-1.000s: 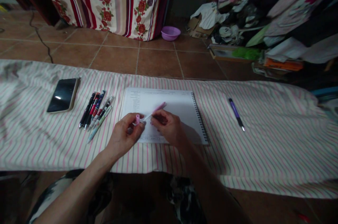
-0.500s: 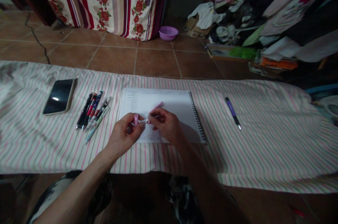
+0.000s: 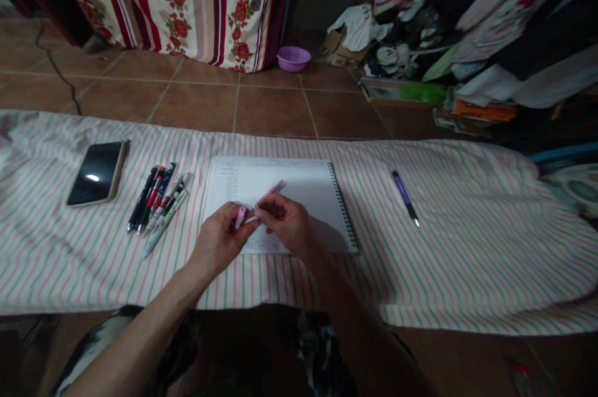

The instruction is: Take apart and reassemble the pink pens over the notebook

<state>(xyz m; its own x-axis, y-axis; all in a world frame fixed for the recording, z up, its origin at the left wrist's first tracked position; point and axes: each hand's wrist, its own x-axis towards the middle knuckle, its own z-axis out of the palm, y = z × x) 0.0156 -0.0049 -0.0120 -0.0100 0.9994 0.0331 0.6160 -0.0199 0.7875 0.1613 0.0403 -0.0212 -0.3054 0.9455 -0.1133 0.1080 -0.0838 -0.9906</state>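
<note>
Over the notebook (image 3: 299, 176), both hands are close together with parts of a pink pen. My left hand (image 3: 220, 232) is closed on a short pink pen tube (image 3: 240, 217), which stands tilted between thumb and fingers. In my right hand (image 3: 286, 221), pinched near the fingertips, is a longer pink pen part (image 3: 273, 189) pointing up and to the right. Something thin and pale runs between the fingertips of the two hands; it is too small to make out. The notebook is open, with a spiral binding along its right side.
Left of the notebook lie several pens (image 3: 161, 200) in a bunch and a phone (image 3: 96, 172). A purple and black pen (image 3: 405, 197) is to the right. All rest on a striped cloth (image 3: 467, 247). Beyond are a purple basin (image 3: 294, 59) and piled clothes (image 3: 355, 26).
The short pink tube in my left hand has tilted to the right. My fingertips have come slightly closer together. The whole view has shifted a little.
</note>
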